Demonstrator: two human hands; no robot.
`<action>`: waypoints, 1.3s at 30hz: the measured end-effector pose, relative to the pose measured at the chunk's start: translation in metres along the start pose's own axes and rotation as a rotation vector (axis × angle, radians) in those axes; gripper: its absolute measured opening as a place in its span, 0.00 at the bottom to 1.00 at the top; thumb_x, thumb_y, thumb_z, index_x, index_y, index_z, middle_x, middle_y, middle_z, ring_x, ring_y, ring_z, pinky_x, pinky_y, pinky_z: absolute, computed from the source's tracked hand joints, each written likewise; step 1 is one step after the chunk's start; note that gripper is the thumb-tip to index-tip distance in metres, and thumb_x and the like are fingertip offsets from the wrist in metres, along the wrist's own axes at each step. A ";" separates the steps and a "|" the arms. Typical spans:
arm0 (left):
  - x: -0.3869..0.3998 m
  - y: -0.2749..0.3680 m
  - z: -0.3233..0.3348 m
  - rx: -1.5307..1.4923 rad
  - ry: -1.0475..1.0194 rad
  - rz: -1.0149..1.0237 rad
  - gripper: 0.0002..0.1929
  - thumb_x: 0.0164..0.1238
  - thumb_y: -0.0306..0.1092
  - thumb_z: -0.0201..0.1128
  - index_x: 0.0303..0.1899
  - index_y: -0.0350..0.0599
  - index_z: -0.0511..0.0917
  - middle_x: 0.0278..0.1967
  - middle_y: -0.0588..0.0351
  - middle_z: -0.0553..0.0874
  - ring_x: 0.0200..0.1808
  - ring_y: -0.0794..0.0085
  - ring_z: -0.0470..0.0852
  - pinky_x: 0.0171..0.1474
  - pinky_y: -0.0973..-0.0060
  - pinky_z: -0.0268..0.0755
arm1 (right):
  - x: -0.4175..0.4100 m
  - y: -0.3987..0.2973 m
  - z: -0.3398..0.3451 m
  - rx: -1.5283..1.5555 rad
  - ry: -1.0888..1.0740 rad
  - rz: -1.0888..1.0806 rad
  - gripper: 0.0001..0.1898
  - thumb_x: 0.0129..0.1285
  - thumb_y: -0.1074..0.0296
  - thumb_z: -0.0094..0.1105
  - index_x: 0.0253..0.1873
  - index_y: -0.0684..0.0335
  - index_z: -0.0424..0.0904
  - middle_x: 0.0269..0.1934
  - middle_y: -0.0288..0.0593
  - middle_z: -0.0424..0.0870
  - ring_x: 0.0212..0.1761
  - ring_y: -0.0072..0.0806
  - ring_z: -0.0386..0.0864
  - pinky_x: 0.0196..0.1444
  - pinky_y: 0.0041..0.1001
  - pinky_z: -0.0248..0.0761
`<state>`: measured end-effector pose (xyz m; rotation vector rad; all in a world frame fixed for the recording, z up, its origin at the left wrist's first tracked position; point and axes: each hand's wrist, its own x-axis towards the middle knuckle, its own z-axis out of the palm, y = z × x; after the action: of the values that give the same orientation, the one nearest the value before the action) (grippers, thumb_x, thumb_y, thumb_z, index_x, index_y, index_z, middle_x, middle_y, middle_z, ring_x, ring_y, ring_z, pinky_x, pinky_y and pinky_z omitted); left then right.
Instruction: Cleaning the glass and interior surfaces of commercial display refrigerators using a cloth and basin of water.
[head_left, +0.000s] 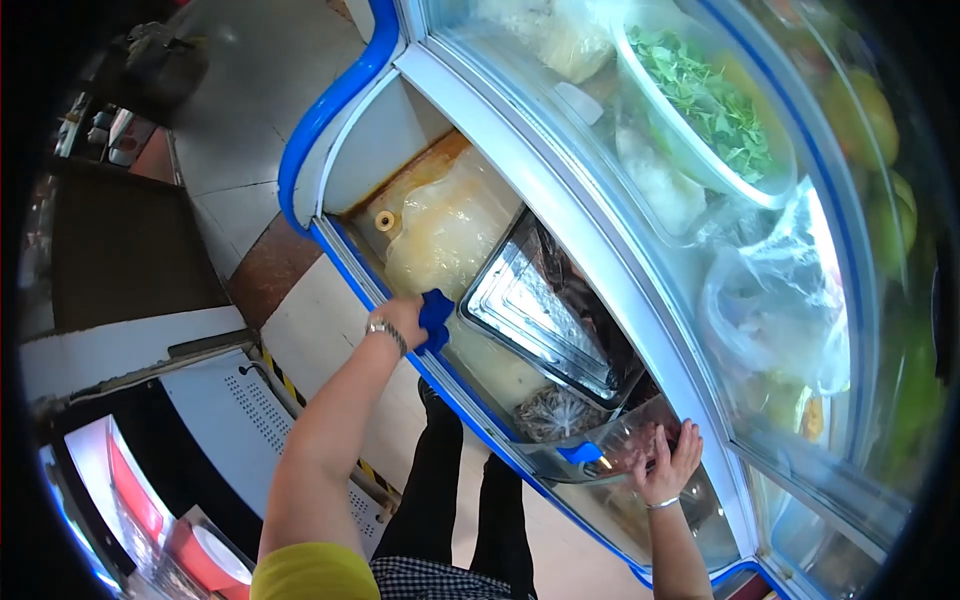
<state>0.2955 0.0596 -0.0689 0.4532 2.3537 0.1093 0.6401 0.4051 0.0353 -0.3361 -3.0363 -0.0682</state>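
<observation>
Bunched in my left hand (399, 321) is a blue cloth (435, 319), at the near blue-edged rim of a display refrigerator's open lower well. My right hand (670, 461) lies with fingers spread at the far right of the well, against a clear panel or container edge and near the white frame (622, 270). Reddish meat (637, 446) shows beside its fingers, with a blue piece (581, 452) to the left. Between my hands, a metal tray (540, 307) lies tilted across the well. A large clear plastic bag with pale contents (450, 217) is left of it.
A knotted bag of dark food (559, 412) sits below the tray. Behind sliding glass are a bowl of chopped greens (705, 105) and plastic bags (780, 307). A blue bumper (330, 105) curves around the refrigerator's left end. A perforated metal panel (247, 405) stands at lower left.
</observation>
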 end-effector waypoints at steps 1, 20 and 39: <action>-0.017 0.006 0.007 -0.126 0.079 0.040 0.22 0.48 0.39 0.68 0.47 0.44 0.79 0.43 0.40 0.83 0.49 0.54 0.82 0.52 0.64 0.75 | 0.000 0.001 -0.002 0.001 -0.006 0.001 0.29 0.50 0.61 0.59 0.61 0.53 0.74 0.68 0.59 0.62 0.71 0.55 0.58 0.70 0.52 0.47; -0.204 0.138 0.064 -2.415 -0.097 -0.244 0.25 0.57 0.49 0.65 0.56 0.56 0.71 0.48 0.57 0.82 0.41 0.65 0.82 0.28 0.72 0.71 | -0.054 -0.045 -0.005 0.129 -0.352 -0.385 0.30 0.61 0.53 0.57 0.66 0.60 0.67 0.72 0.46 0.57 0.75 0.38 0.52 0.73 0.46 0.43; -0.195 -0.023 0.017 -2.518 -0.134 0.050 0.32 0.59 0.46 0.64 0.65 0.49 0.65 0.61 0.52 0.75 0.60 0.58 0.76 0.60 0.60 0.70 | 0.146 -0.210 0.032 -0.026 -0.412 -0.517 0.38 0.64 0.43 0.50 0.73 0.58 0.55 0.75 0.47 0.50 0.78 0.39 0.43 0.75 0.48 0.33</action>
<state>0.4324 -0.0322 0.0401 -0.7134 0.5682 2.3098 0.4494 0.2334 0.0092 0.5046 -3.4402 -0.0796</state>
